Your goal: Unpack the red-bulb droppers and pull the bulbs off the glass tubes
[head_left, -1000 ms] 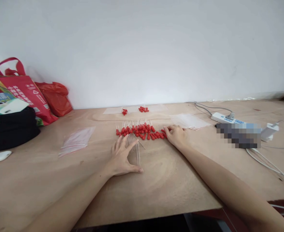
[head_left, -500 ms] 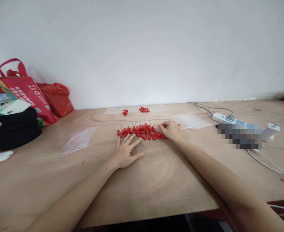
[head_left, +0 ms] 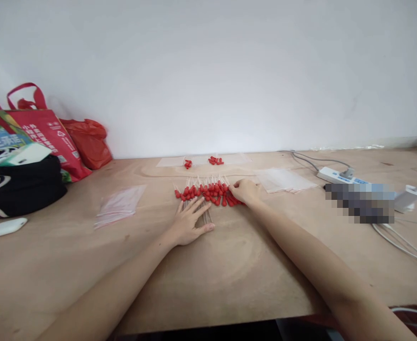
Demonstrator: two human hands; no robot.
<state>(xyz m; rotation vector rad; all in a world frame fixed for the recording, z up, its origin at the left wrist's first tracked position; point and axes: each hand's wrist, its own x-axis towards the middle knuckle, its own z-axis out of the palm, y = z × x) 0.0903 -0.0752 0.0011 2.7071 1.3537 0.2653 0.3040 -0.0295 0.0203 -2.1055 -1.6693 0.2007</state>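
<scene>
A crowded row of red-bulbed droppers (head_left: 215, 188) lies on the wooden table, their clear thin tubes pointing both toward the wall and toward me. My left hand (head_left: 192, 220) is spread flat, palm down, over the near-side tubes, fingertips just short of the bulbs. At the right end of the row, my right hand (head_left: 247, 192) has its fingers curled in against the red bulbs, thumb side toward the row. Some bulbs are partly hidden under that hand. Farther back, two small groups of red-bulbed droppers (head_left: 216, 161) rest on clear plastic bags (head_left: 166, 162).
Stacked clear zip bags lie at left (head_left: 120, 206) and right (head_left: 285, 180). Red bags (head_left: 48, 137), a black striped pouch (head_left: 27, 184) and a white case (head_left: 7, 228) stand far left. A power strip (head_left: 341, 176), a blurred-out object (head_left: 359, 203), a charger (head_left: 409, 198) and cables occupy the right.
My right hand has shifted left, tighter against the droppers' bulbs, with its fingers more curled. My left hand stays spread over the tubes. The view has turned slightly left.
</scene>
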